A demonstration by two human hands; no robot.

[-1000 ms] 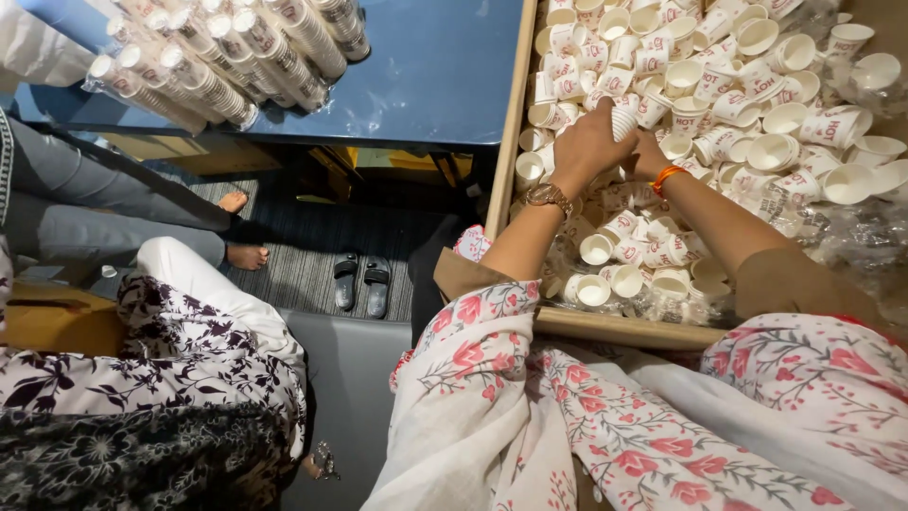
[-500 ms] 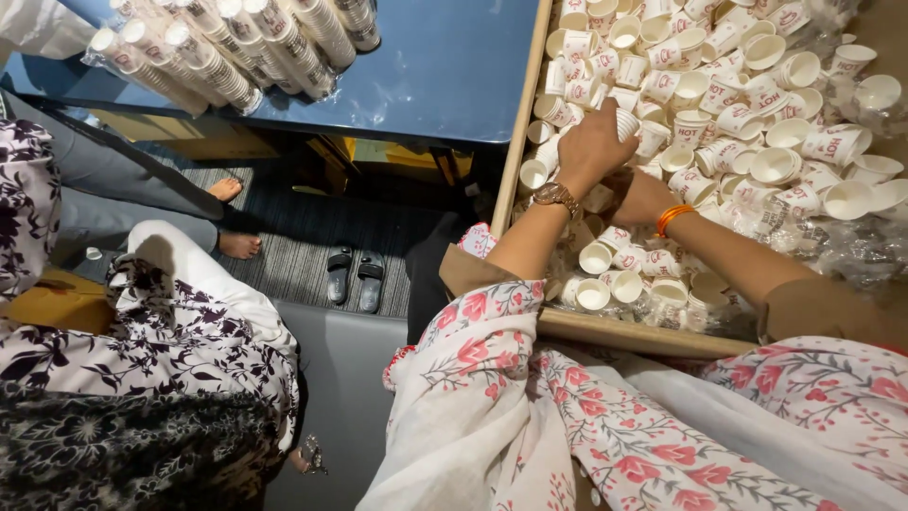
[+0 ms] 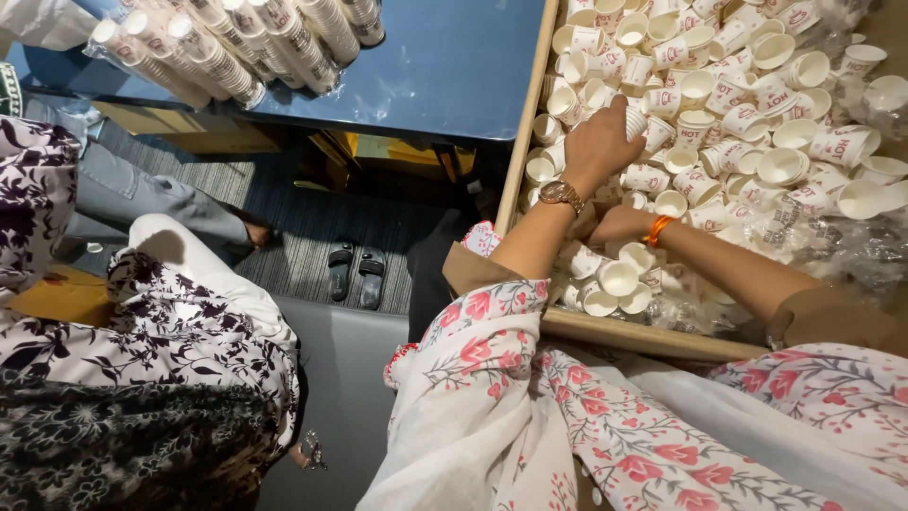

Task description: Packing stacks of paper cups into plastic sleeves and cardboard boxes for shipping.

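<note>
A wooden tray point(image 3: 517, 161) holds a heap of small white paper cups point(image 3: 747, 123), several with red print. My left hand point(image 3: 596, 142), with a wristwatch, reaches into the heap, and its fingers close on a short stack of nested cups point(image 3: 635, 120). My right hand point(image 3: 617, 224), with an orange band at the wrist, lies lower in the tray among loose cups, just under my left wrist. Its fingers curl, and what they hold is hidden. Both arms wear floral sleeves.
A blue tabletop point(image 3: 445, 66) to the left carries plastic-wrapped sleeves of stacked cups point(image 3: 236, 47). Another person in dark floral clothing point(image 3: 113, 378) sits at my left. A pair of sandals point(image 3: 356, 274) lies on the striped floor. Crumpled clear plastic point(image 3: 851, 246) covers the tray's right side.
My right hand has drawn back toward me, from beside my left hand to below its wrist. My left hand stays in the heap, gripping the stack.
</note>
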